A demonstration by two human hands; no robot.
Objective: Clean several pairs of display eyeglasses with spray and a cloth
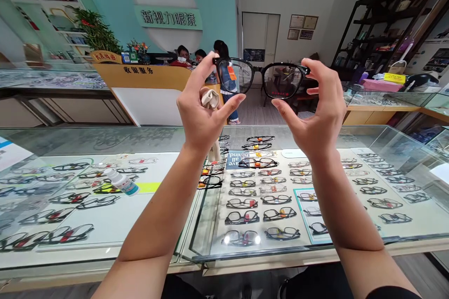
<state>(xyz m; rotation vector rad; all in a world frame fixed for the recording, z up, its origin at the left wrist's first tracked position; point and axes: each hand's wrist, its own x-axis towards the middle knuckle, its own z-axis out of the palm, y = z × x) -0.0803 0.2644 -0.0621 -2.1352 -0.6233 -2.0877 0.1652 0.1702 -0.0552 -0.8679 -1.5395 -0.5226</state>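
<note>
Both my hands hold up a pair of black-framed eyeglasses [257, 69] in front of me, above the glass counter. My left hand [201, 112] pinches the left end of the frame and also has a pale crumpled cloth [210, 98] tucked in its fingers. At the right end, my right hand [317, 107] grips the frame between thumb and fingers. An orange tag [232, 73] shows at the left lens, and small red lettering marks the right lens. Below, a white spray bottle [121, 181] with a teal label lies tilted on the counter at left.
The glass display counter [206, 264] spans the front, with rows of eyeglasses [242, 203] inside. Several eyeglasses [259, 163] lie near its middle. Beyond stands a cashier desk [140, 79] with people behind it; another person [228, 84] stands beside it. A shelf [361, 23] rises at right.
</note>
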